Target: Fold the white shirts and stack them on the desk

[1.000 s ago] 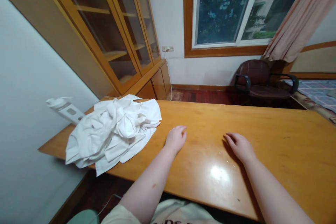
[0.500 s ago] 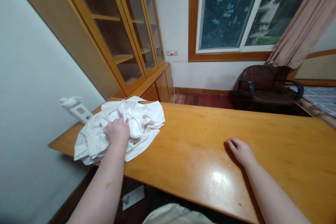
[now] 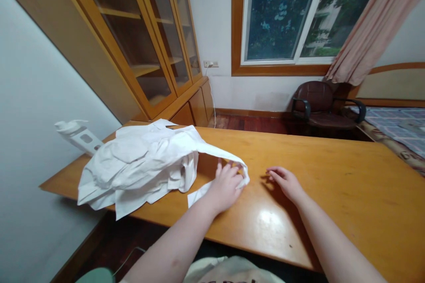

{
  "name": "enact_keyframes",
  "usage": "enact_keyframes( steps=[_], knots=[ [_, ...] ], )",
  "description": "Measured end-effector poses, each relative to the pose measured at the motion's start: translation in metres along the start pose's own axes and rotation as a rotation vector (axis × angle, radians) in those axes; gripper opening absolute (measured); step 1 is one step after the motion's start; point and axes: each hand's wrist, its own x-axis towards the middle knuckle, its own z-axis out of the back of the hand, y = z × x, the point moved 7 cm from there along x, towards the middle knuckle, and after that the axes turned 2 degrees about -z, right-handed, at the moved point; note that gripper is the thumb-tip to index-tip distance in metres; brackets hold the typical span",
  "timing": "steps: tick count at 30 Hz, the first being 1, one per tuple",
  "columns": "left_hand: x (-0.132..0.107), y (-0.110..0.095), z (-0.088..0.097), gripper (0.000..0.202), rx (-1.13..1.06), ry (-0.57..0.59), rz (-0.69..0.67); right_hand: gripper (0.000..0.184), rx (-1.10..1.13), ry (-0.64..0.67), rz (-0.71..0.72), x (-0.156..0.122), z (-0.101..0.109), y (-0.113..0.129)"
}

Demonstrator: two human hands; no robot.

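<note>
White cloth [image 3: 142, 154] lies heaped at the left end of the worktop [image 3: 332, 185], drooping over the near edge, with a white bottle [image 3: 79, 137] just behind it. One strip [image 3: 222, 153] reaches out to the left hand [image 3: 226, 185], whose fingers are bent and slightly spread against it; I can't tell whether they grip. The right hand [image 3: 283, 181] hovers nearby, fingers loosely curled, thumb slightly apart, holding nothing I can see.

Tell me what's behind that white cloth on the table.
A white bottle and the wooden cabinet show behind the white cloth. It covers part of the bottle's lower end; anything wholly hidden can't be seen.
</note>
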Motion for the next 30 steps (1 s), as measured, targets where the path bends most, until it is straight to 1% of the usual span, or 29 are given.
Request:
enact_keyframes(
  steps=[2,4,6,7,8,9,10,12,13,14,15,17,19,20,21,22,24,25,27,29,30],
  knots=[
    [-0.001,-0.024,-0.018,0.021,-0.083,0.059,-0.079,0.049,0.198,0.143,-0.068,-0.008,-0.021,0.008],
    [-0.002,-0.042,-0.035,0.023,-0.136,0.11,-0.138,0.051,0.346,0.3,-0.129,-0.02,-0.041,0.018],
    [-0.004,-0.056,-0.05,0.024,-0.162,0.157,-0.195,0.053,0.394,0.436,-0.136,-0.032,-0.056,0.028],
    [-0.006,-0.062,-0.056,0.024,-0.168,0.177,-0.22,0.053,0.369,0.481,-0.128,-0.036,-0.061,0.031],
    [-0.007,-0.068,-0.059,0.025,-0.173,0.198,-0.241,0.052,0.313,0.502,-0.124,-0.039,-0.064,0.033],
    [-0.009,-0.073,-0.061,0.027,-0.179,0.221,-0.26,0.049,0.231,0.489,-0.129,-0.04,-0.065,0.031],
    [-0.012,-0.077,-0.059,0.029,-0.19,0.244,-0.276,0.044,0.133,0.445,-0.14,-0.038,-0.064,0.027],
    [-0.018,-0.077,-0.048,0.032,-0.236,0.271,-0.295,0.031,-0.052,0.292,-0.156,-0.031,-0.054,0.019],
    [-0.021,-0.07,-0.038,0.033,-0.259,0.26,-0.279,0.027,-0.122,0.212,-0.156,-0.027,-0.047,0.016],
    [-0.024,-0.057,-0.026,0.033,-0.27,0.224,-0.24,0.024,-0.173,0.147,-0.151,-0.022,-0.039,0.015],
    [-0.027,-0.038,-0.013,0.033,-0.256,0.165,-0.163,0.023,-0.206,0.098,-0.146,-0.019,-0.029,0.014],
    [-0.038,0.021,0.014,0.036,-0.085,-0.033,0.106,0.025,-0.244,0.016,-0.141,-0.011,-0.007,0.017],
    [-0.057,0.084,0.035,0.047,0.176,-0.184,0.411,0.029,-0.281,-0.06,-0.133,-0.004,0.021,0.022],
    [-0.068,0.112,0.041,0.055,0.278,-0.213,0.544,0.031,-0.303,-0.095,-0.125,-0.001,0.035,0.026],
    [-0.077,0.135,0.043,0.062,0.344,-0.211,0.642,0.033,-0.329,-0.126,-0.119,0.002,0.048,0.028],
    [-0.083,0.152,0.042,0.067,0.383,-0.186,0.69,0.033,-0.358,-0.151,-0.115,0.006,0.06,0.03],
    [-0.09,0.176,0.039,0.073,0.402,-0.136,0.753,0.034,-0.422,-0.195,-0.116,0.011,0.081,0.031],
    [-0.092,0.183,0.037,0.071,0.377,-0.104,0.778,0.034,-0.458,-0.215,-0.119,0.014,0.09,0.03],
    [-0.093,0.191,0.031,0.057,0.279,-0.03,0.819,0.033,-0.535,-0.257,-0.122,0.019,0.108,0.026],
    [-0.091,0.193,0.027,0.043,0.181,0.033,0.833,0.032,-0.622,-0.314,-0.131,0.024,0.129,0.023],
    [-0.09,0.192,0.027,0.04,0.154,0.043,0.832,0.032,-0.672,-0.351,-0.145,0.026,0.141,0.022]
  ],
)
